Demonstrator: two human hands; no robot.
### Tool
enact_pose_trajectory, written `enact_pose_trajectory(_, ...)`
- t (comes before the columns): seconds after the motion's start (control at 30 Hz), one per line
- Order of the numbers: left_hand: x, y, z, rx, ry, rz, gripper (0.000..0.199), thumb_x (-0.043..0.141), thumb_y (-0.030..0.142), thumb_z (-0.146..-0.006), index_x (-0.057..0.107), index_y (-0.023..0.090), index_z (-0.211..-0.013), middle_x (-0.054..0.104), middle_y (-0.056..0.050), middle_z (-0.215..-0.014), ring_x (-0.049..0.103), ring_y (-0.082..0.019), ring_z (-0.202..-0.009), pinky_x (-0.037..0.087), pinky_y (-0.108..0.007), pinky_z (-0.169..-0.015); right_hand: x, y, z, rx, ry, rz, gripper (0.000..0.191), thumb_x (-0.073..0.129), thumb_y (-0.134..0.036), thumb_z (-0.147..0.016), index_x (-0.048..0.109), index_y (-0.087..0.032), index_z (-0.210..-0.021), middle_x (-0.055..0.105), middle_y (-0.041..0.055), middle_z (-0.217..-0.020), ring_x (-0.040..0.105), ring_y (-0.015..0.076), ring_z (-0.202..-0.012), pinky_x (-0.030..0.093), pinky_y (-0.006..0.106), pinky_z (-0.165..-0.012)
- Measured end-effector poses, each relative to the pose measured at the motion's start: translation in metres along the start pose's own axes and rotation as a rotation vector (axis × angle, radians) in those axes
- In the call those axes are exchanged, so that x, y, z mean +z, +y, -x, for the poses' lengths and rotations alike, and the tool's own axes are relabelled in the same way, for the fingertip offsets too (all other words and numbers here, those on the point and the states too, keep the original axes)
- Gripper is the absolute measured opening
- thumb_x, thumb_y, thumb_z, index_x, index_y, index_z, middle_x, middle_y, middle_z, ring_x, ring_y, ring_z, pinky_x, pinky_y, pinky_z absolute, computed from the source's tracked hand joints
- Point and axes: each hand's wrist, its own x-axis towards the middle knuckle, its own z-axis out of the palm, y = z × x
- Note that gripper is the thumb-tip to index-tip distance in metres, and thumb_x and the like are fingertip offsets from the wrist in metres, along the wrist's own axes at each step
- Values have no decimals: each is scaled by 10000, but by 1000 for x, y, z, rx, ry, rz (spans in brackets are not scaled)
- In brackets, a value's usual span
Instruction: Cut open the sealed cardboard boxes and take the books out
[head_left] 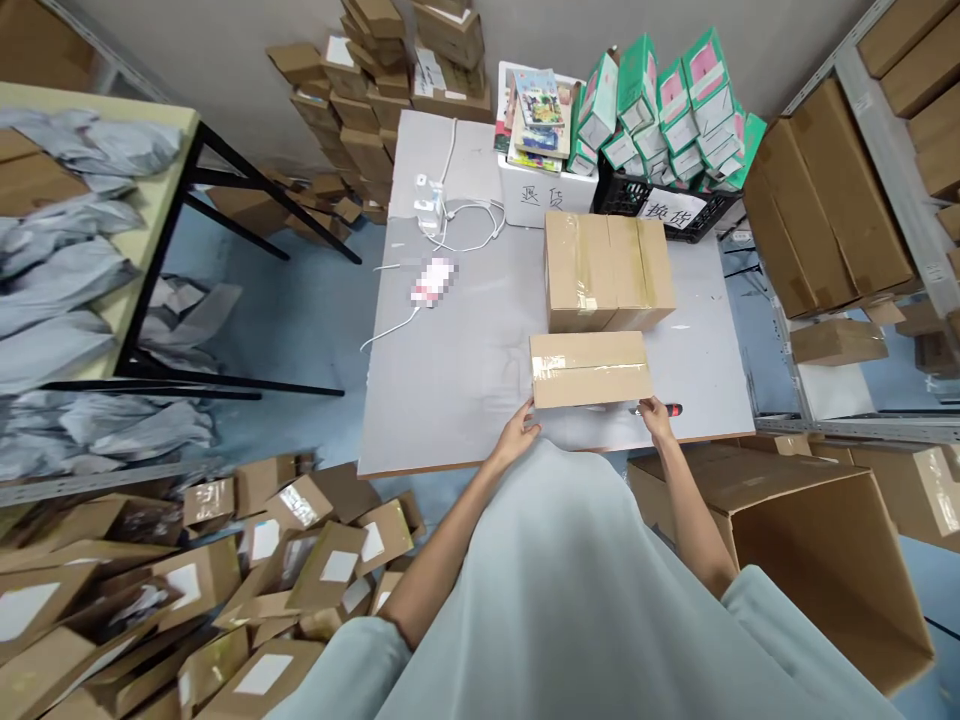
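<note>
On the grey table lies a flat cardboard box (591, 370) with clear tape along its top seam. My left hand (517, 432) is at its near left corner, fingers apart, the fingertips seeming to touch the edge. At its near right corner, my right hand (656, 418) is closed around a utility knife. The knife's red and black handle (674, 410) sticks out to the right and its tip points left. Just behind the flat box stands a bigger taped cardboard box (609, 270).
At the table's back are a white bin (544, 197) of books and a black crate (694, 215) of green boxes. A charger with white cables (430, 205) lies on the table (442, 390). A large open carton (825, 560) stands at right; parcels (315, 560) pile up at left.
</note>
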Motion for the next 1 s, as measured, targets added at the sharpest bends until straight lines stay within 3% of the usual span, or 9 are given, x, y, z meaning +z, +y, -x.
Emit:
enact_pose_trajectory(0.1,-11,-2,9,-10,96,-11,784,775,198,-815,657,190,-1591,716,-173,-1552,733,-336,-1377,656,-501,-1115,11,8,16,-26,-83,22,365,780,-542,-714,777,-240,-919,870,144,-1099,777,384,-1184,586,595,-1142)
enact_pose_trajectory(0.23,-40,1,31,3,257,-36,760,800,224,-848,660,196,-1594,704,-181,-1543,683,-347,-1456,578,-559,-1245,17,6,47,-54,-179,16,499,769,-588,-791,849,-199,-1093,844,194,-1328,752,410,-1348,554,610,-1231)
enact_pose_trajectory(0.37,-62,16,45,160,381,-29,670,805,328,-943,670,225,-1592,694,-161,-1598,667,-329,-1503,506,-547,-1330,16,-15,63,-101,-221,-34,672,741,-642,-914,817,-182,-1398,758,160,-1550,670,381,-1516,505,580,-1321)
enact_pose_trajectory(0.47,-69,23,38,175,433,36,641,818,387,-951,694,175,-1543,722,-204,-1560,693,-356,-1480,531,-568,-1305,19,-35,58,-122,-235,-63,809,770,-709,-927,759,-151,-1514,748,169,-1559,663,386,-1533,479,575,-1353)
enact_pose_trajectory(0.6,-73,22,11,107,446,122,669,826,398,-942,672,148,-1542,734,-235,-1536,692,-356,-1486,531,-554,-1302,26,-51,37,-116,-263,-37,881,803,-771,-889,760,-146,-1510,733,185,-1574,662,395,-1534,452,575,-1375)
enact_pose_trajectory(0.73,-74,17,-7,112,420,167,655,820,431,-963,661,169,-1542,710,-225,-1579,672,-336,-1514,486,-541,-1340,27,-50,18,-120,-324,-45,854,809,-761,-884,755,-189,-1517,696,149,-1630,630,371,-1570,436,570,-1384)
enact_pose_trajectory(1.0,-68,1,21,-26,343,127,463,757,452,-977,766,168,-1343,781,-180,-1477,736,-327,-1406,521,-569,-1300,22,-22,29,-35,-443,14,819,785,-804,-862,801,-222,-1437,740,121,-1584,637,368,-1545,441,612,-1357)
